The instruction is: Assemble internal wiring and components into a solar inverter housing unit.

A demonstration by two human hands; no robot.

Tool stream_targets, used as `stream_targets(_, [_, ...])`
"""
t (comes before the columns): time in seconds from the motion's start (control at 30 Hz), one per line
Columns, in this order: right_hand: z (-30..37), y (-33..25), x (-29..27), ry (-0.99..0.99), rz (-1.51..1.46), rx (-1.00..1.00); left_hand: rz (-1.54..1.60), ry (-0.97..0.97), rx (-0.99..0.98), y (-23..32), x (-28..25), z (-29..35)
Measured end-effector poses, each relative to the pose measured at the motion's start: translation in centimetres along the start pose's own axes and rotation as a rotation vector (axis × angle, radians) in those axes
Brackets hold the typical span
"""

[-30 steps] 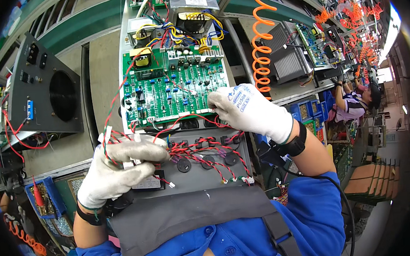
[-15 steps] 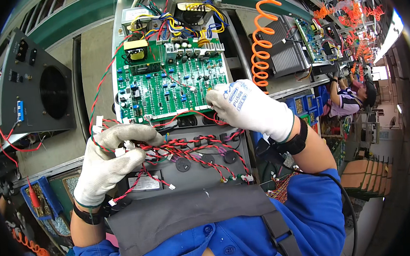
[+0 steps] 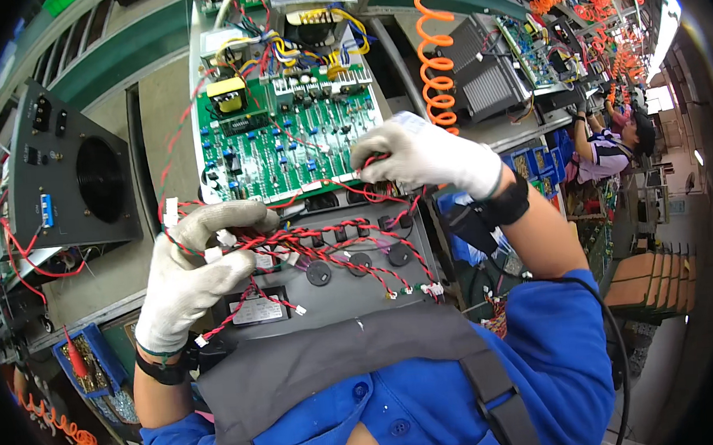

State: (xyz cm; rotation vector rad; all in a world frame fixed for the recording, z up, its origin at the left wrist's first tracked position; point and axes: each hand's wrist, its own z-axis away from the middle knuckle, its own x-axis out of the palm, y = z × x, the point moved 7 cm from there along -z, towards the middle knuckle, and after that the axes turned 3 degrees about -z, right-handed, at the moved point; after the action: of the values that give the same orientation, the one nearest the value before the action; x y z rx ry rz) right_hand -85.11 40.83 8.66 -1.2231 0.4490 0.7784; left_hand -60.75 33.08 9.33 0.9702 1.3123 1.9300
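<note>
My left hand (image 3: 190,271), in a white glove, is closed around a bundle of red-and-black twisted wires (image 3: 292,242). Small white connectors (image 3: 213,254) poke out between its thumb and fingers. Other wire ends with connectors fan out over the dark grey metal panel (image 3: 337,300). At the near right corner of the green circuit board (image 3: 262,167), my gloved right hand (image 3: 426,155) pinches a thin red-and-black wire (image 3: 378,159). Its fingertips hide whatever end the wire has. Red wires run along the board's near edge between the hands.
A dark grey case with a round fan opening (image 3: 80,171) stands at left. An orange coiled hose (image 3: 436,60) hangs right of the board. Blue parts bins (image 3: 93,361) sit at lower left. A co-worker (image 3: 607,147) is at the far right.
The view has shifted slightly. A red-and-black wire now shows in my right fingers, which have turned at the board's edge. My left hand keeps its grip on the bundle.
</note>
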Motion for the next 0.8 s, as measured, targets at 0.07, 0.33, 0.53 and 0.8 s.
stream_targets(0.07, [1.3, -1.7, -1.8, 0.265, 0.013, -0.055, -0.163, 0.03, 0.051, 0.5, 0.0, -0.3])
stream_targets(0.33, [2.0, -8.4, 1.0, 0.365, 0.302, -0.36, -0.051, 0.031, 0.007, 0.8, 0.7, -1.2])
stream_targets(0.53, [2.4, -5.7, 0.3, 0.192, 0.328, -0.229, 0.0, 0.124, -0.023, 0.3, 0.5, -2.2])
stream_targets(0.8, [2.3, -2.7, -0.1, 0.314, -0.442, 0.046, -0.064, -0.185, -0.083, -0.2, 3.2, -2.7])
